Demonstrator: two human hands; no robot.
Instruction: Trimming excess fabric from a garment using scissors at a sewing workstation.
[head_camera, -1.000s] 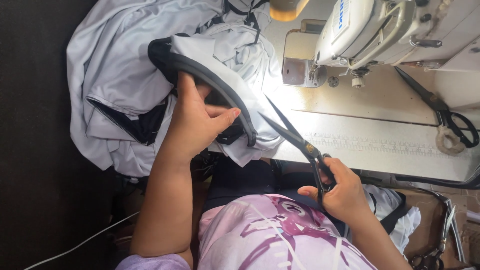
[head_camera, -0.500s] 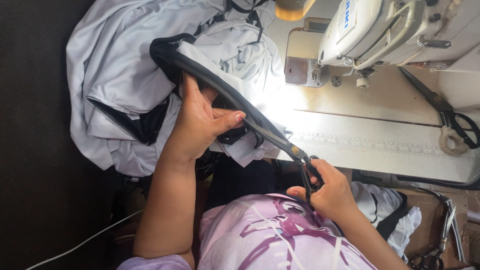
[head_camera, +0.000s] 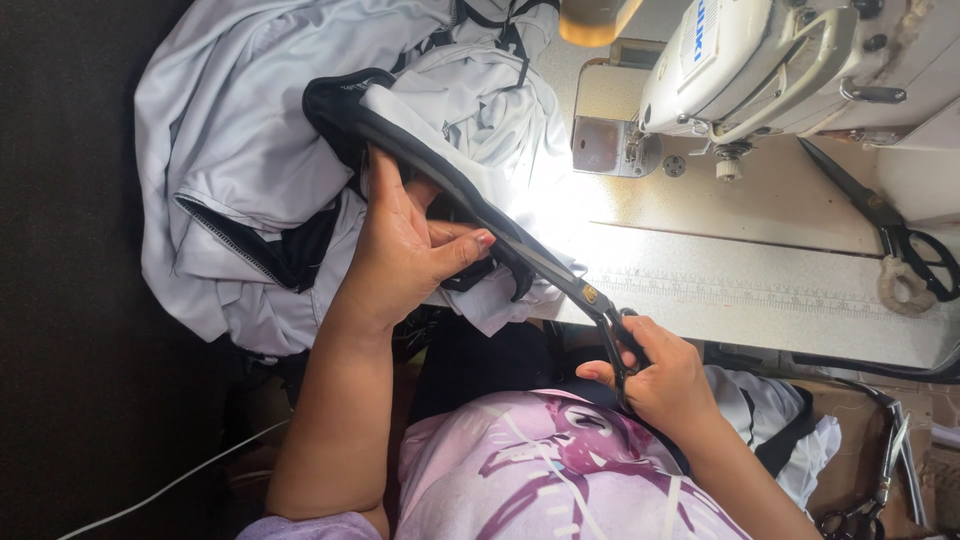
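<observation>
Two hands show: the left hand (head_camera: 405, 250) at the centre of the frame and the right hand (head_camera: 665, 380) at lower centre right. There are two pairs of scissors: one black pair (head_camera: 570, 285) at the centre, and a second pair (head_camera: 890, 230) lying at the right edge on the worktop (head_camera: 740, 270). One white sewing machine (head_camera: 770, 60) stands at the upper right. One heap of pale grey garments (head_camera: 250, 150) fills the upper left; how many pieces it holds cannot be told. One white cable (head_camera: 170, 485) crosses the lower left.
</observation>
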